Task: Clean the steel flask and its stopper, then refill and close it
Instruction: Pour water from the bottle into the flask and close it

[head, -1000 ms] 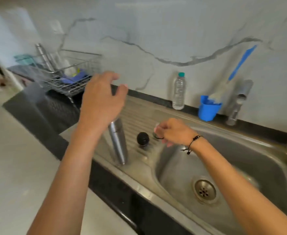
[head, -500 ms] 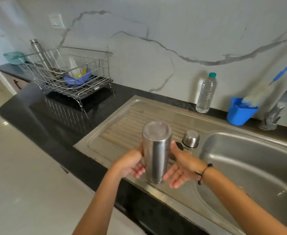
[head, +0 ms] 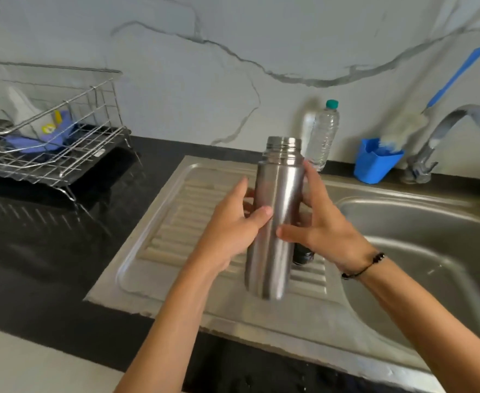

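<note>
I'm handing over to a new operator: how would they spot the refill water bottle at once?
Start at the steel sink and follow its back edge to the marble wall. There the clear plastic bottle stands upright, left of the blue cup. Only it is see-through with a teal cap.

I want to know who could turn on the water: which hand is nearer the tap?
Right. The right hand holds the flask on the side toward the tap; the left hand grips its far side.

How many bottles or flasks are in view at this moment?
2. The steel flask, uncapped and mouth up, is held between both hands above the drainboard. A clear plastic water bottle stands against the wall behind it. The dish rack's contents are too blurred to check.
</note>
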`<state>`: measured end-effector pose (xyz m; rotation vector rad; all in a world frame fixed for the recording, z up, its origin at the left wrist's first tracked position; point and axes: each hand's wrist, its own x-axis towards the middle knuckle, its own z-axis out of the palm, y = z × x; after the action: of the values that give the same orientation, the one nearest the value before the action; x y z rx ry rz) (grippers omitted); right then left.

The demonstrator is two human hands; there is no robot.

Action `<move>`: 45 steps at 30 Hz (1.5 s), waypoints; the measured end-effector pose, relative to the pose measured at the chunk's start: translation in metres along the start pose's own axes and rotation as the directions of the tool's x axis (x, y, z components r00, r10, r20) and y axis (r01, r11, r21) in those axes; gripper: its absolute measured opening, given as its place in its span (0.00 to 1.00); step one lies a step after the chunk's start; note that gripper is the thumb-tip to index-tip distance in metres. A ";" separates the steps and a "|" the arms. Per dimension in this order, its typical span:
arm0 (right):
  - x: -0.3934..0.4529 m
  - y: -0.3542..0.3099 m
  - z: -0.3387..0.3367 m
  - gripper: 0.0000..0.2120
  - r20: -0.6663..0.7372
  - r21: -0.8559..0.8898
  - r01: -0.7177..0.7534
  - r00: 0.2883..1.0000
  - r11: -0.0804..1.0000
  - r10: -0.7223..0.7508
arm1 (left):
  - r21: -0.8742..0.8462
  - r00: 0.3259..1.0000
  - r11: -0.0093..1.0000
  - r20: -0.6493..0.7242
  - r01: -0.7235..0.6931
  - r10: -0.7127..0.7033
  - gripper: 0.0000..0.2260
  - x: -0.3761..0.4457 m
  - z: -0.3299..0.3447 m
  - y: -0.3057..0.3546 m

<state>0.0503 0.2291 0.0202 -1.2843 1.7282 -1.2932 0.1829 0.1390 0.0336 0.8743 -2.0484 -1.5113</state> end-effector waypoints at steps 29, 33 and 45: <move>-0.041 0.031 0.035 0.45 0.075 -0.285 0.046 0.997 0.957 -0.025 | 0.194 0.998 0.979 -0.012 -0.065 0.069 0.27 -0.059 -0.001 -0.062; -0.039 0.029 0.028 0.44 0.138 -0.329 0.070 0.990 0.942 -0.026 | 0.291 0.996 0.957 0.093 -0.013 -0.014 0.25 -0.057 -0.013 -0.052; 0.045 -0.027 -0.106 0.21 0.006 -0.768 0.056 0.997 0.638 -0.081 | 0.691 0.963 0.684 0.259 -0.234 0.068 0.23 0.086 -0.038 0.094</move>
<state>-0.0486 0.2215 0.0839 -1.7972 2.3975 -0.5633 0.1277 0.0709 0.1334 0.7795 -2.8658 -0.6890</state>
